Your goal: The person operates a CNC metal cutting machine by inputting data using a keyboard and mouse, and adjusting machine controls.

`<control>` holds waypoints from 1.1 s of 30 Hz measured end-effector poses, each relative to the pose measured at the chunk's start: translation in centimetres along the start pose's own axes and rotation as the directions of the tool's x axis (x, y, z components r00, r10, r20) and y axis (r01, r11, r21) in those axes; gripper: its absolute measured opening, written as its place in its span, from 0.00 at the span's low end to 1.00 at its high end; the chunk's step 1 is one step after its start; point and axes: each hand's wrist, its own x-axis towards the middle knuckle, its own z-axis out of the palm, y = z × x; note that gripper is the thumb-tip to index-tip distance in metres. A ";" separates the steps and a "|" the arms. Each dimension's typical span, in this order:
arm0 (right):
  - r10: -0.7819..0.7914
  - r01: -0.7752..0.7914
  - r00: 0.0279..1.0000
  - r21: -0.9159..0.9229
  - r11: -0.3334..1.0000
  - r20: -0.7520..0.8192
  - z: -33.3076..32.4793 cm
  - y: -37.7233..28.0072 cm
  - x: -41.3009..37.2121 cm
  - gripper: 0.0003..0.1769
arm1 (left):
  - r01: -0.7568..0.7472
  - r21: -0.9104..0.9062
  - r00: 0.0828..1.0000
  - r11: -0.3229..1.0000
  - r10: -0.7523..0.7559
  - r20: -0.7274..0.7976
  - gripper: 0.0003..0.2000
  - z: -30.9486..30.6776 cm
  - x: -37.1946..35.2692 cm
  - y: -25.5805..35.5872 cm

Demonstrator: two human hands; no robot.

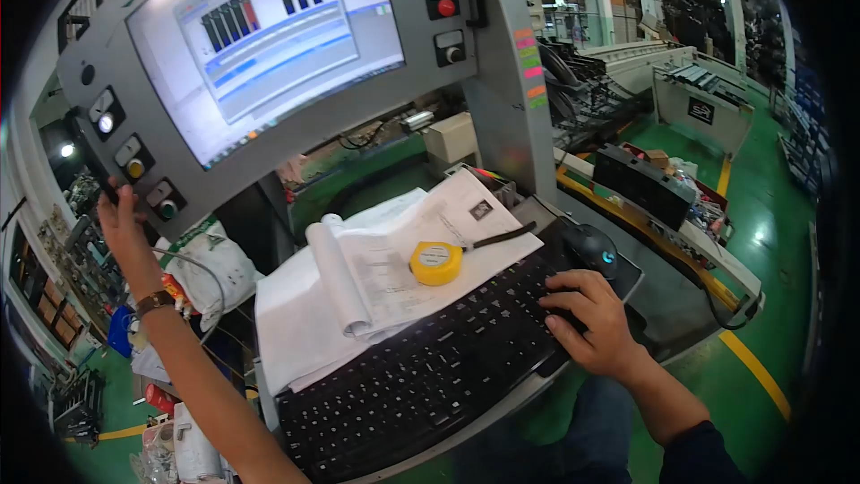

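My left hand (124, 226) is raised at the left edge of the grey control panel (296, 139), its fingers apart near the panel's side and holding nothing I can see. On the right end of the black keyboard (421, 372) rests my right hand (587, 318), fingers spread over the keys. Behind that hand sits a black mouse (589, 249) with a small blue light. A yellow tape measure (436, 263) lies on printed papers (390, 273) behind the keyboard, beside a dark pen-like item (503, 235). The lit screen (269, 36) shows windows with bars.
Round knobs and a red button (446, 7) line the panel. White bags (208, 273) stand below it at the left. At the right are a black box (641, 186), a bin of odds and ends (703, 206), machinery, and green floor with yellow lines (757, 375).
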 end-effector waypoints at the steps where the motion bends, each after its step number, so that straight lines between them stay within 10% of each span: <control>1: 0.000 0.000 1.000 -0.004 1.000 0.003 -0.2 0.1 -0.3 0.13 | -0.008 0.018 1.000 1.000 0.008 -0.002 0.25 -0.1 0.1 0.0; 16: 0.090 -0.094 0.994 0.058 0.994 0.060 -0.9 0.4 -0.7 0.11 | -0.351 0.385 0.929 0.854 0.266 0.257 0.21 -5.4 3.7 -6.8; 33: -0.038 0.066 0.993 -0.250 0.966 0.115 -1.0 -1.5 -0.4 0.09 | -0.233 0.262 0.970 0.936 0.203 0.136 0.19 -3.9 2.9 -5.6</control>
